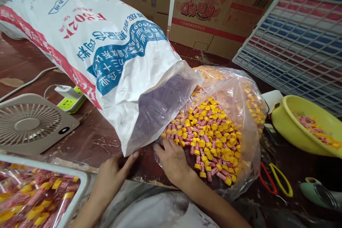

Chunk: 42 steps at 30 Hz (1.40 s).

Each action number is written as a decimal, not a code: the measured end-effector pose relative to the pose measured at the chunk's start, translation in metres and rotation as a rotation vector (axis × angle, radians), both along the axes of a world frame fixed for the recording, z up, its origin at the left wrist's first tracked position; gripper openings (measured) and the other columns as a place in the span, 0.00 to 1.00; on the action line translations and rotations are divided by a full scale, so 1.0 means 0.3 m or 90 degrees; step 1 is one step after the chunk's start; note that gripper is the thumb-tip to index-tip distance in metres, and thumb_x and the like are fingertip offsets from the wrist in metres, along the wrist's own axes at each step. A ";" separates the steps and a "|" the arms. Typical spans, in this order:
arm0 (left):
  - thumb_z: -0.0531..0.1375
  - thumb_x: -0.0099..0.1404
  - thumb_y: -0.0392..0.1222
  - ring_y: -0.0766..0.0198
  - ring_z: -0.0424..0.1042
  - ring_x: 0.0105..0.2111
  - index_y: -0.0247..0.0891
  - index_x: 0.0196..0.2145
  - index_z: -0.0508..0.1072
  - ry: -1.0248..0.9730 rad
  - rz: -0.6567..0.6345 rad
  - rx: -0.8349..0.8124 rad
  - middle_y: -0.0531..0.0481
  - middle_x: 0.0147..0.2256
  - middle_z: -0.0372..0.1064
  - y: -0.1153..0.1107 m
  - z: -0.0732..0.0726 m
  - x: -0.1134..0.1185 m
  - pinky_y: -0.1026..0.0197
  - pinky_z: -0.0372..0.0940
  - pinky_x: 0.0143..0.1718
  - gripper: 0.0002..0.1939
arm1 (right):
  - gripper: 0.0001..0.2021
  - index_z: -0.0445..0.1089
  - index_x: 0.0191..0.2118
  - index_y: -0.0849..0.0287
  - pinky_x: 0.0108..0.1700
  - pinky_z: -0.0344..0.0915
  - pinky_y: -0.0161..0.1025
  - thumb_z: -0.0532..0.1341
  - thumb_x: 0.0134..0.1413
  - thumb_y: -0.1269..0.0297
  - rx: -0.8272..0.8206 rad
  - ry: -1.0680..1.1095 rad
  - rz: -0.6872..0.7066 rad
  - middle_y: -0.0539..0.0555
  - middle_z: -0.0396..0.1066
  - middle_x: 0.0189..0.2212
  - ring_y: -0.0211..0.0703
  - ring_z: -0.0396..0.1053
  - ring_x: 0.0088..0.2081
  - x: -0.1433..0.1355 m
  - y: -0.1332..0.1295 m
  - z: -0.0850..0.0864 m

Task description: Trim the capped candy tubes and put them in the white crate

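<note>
My left hand (113, 171) is at the table's front edge, just below the lower corner of a large white woven sack (149, 67). Its thumb is stretched apart from the fingers, whose tips are partly hidden; nothing shows in it. The sack lies with its mouth towards me, clear plastic tubes (160, 107) inside. My right hand (173, 158) rests palm down with fingers spread, touching the near-left edge of a pile of small red-and-white labelled pieces with yellow caps (208, 135). These spill from an open clear plastic bag (248, 89).
At left are a fan (29, 124), a green power strip (72, 99) and a white tray (82, 185) of filled tubes. At right stand a yellow bowl (294, 128), scissors (280, 180) and a green tape dispenser (317, 192). Cartons (208, 14) and a wire rack (299, 39) are behind.
</note>
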<state>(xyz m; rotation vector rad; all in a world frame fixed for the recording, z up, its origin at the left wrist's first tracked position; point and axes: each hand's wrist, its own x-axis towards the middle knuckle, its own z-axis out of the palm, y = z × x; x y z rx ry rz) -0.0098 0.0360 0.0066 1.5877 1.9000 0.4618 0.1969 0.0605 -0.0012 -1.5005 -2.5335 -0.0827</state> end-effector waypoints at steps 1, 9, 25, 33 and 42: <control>0.51 0.60 0.72 0.49 0.76 0.26 0.36 0.29 0.80 -0.022 0.030 -0.005 0.43 0.24 0.78 0.020 0.000 0.005 0.59 0.64 0.26 0.35 | 0.06 0.72 0.36 0.55 0.31 0.60 0.39 0.60 0.63 0.71 -0.002 0.000 -0.004 0.56 0.71 0.36 0.47 0.69 0.38 -0.007 0.003 -0.009; 0.55 0.60 0.65 0.56 0.70 0.26 0.39 0.24 0.71 -0.233 0.103 0.087 0.48 0.23 0.72 0.080 -0.003 0.081 0.60 0.65 0.30 0.26 | 0.07 0.72 0.38 0.58 0.33 0.62 0.39 0.58 0.62 0.75 -0.040 0.030 0.025 0.54 0.73 0.38 0.47 0.68 0.42 -0.018 0.009 -0.018; 0.64 0.56 0.60 0.65 0.65 0.24 0.38 0.21 0.67 -0.541 0.213 0.083 0.53 0.21 0.64 0.068 0.108 0.150 0.66 0.66 0.27 0.22 | 0.09 0.72 0.46 0.55 0.37 0.67 0.41 0.58 0.65 0.71 -0.049 0.003 -0.065 0.58 0.71 0.42 0.51 0.67 0.46 -0.038 0.008 0.035; 0.64 0.59 0.57 0.63 0.67 0.27 0.38 0.23 0.69 -0.556 0.229 0.062 0.53 0.22 0.64 0.054 0.127 0.162 0.66 0.66 0.27 0.20 | 0.12 0.74 0.50 0.58 0.43 0.70 0.43 0.58 0.65 0.69 -0.079 0.062 0.029 0.60 0.74 0.48 0.52 0.68 0.50 -0.071 0.092 -0.002; 0.60 0.62 0.61 0.67 0.61 0.21 0.38 0.23 0.68 -0.481 0.138 0.085 0.55 0.20 0.61 0.030 0.139 0.177 0.67 0.59 0.21 0.23 | 0.10 0.77 0.34 0.53 0.44 0.67 0.31 0.59 0.63 0.69 -0.102 0.115 0.162 0.47 0.78 0.35 0.39 0.73 0.43 -0.085 0.141 -0.024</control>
